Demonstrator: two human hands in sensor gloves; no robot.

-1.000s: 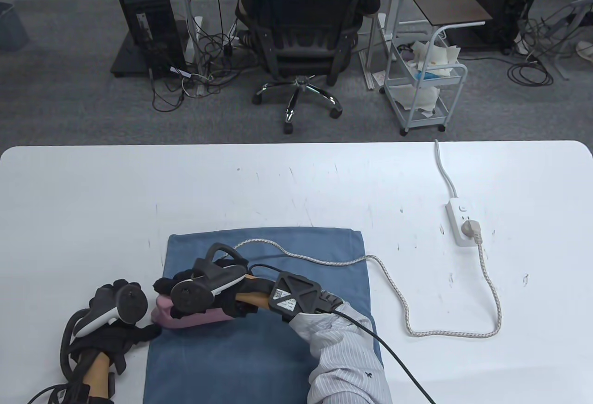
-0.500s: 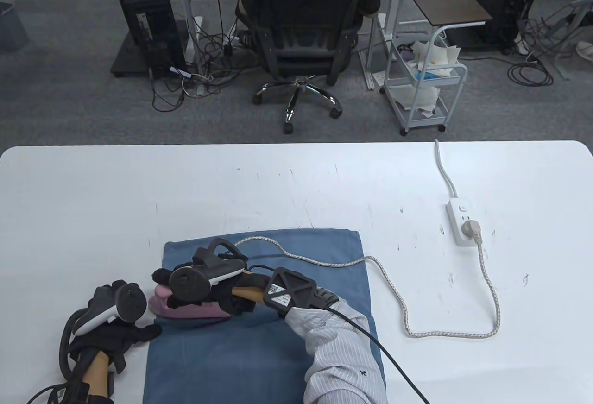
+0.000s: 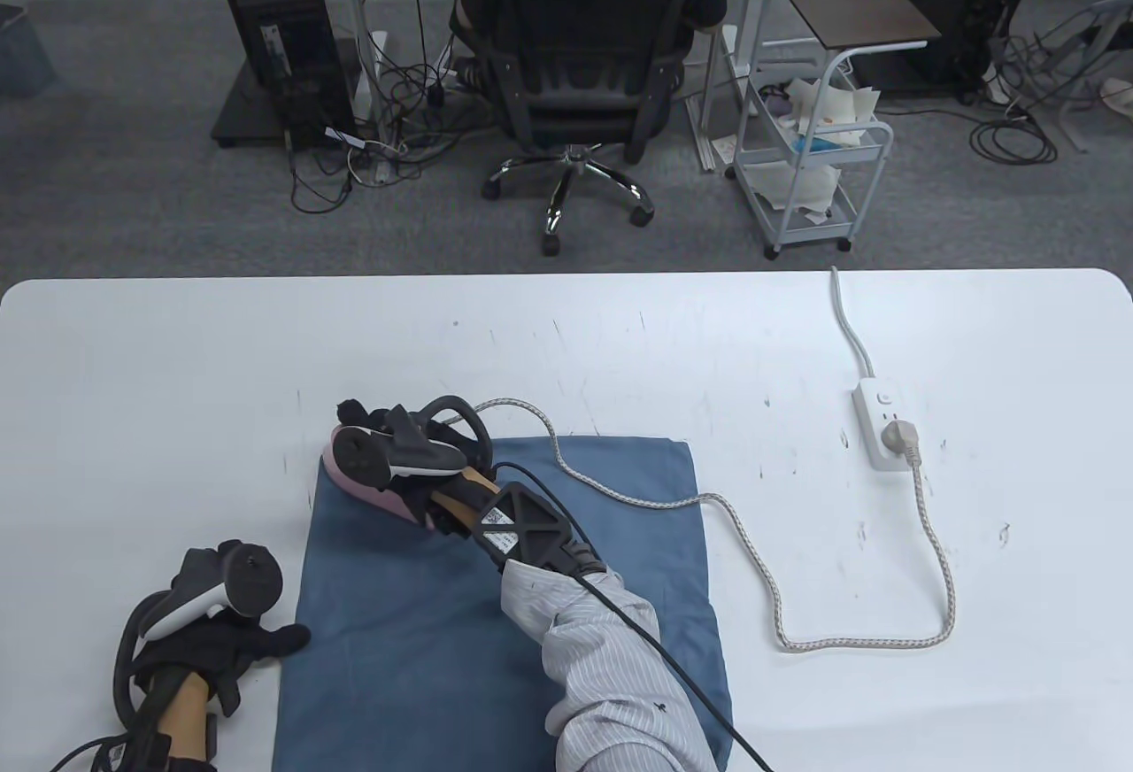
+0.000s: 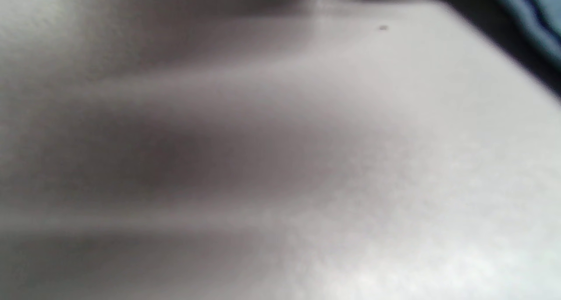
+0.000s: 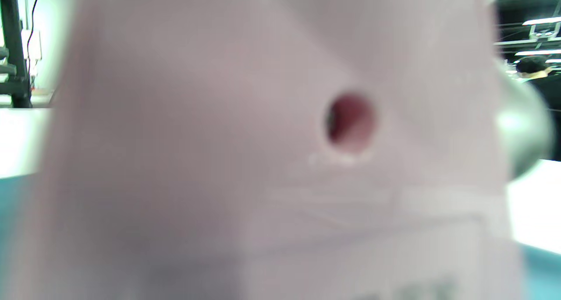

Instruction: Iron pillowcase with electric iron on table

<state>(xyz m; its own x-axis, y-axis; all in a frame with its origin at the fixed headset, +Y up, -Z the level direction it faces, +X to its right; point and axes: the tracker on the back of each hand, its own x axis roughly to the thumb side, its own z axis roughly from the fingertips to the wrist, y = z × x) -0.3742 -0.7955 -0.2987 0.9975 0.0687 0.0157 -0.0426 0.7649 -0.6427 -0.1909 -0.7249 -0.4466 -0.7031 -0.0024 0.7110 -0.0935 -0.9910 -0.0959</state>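
A blue pillowcase [image 3: 531, 613] lies flat at the front middle of the white table [image 3: 177, 382]. My right hand [image 3: 389, 444] grips the pink electric iron [image 3: 372, 493], which rests on the pillowcase's far left corner. The iron's body [image 5: 271, 160] fills the right wrist view, blurred. Its braided cord [image 3: 779, 577] runs right to a white power strip [image 3: 881, 422]. My left hand [image 3: 239, 639] rests on the table, its fingertips touching the pillowcase's left edge. The left wrist view shows only blurred table [image 4: 280, 160] and a bit of blue cloth [image 4: 534, 24].
The cord loops over the table to the right of the pillowcase. The power strip's own white cable [image 3: 845, 316] runs off the far edge. An office chair [image 3: 575, 73] and a white cart [image 3: 810, 170] stand beyond the table.
My right hand has slid the iron away from me, from the pillowcase's left middle to its far left corner. The left hand has stayed in place.
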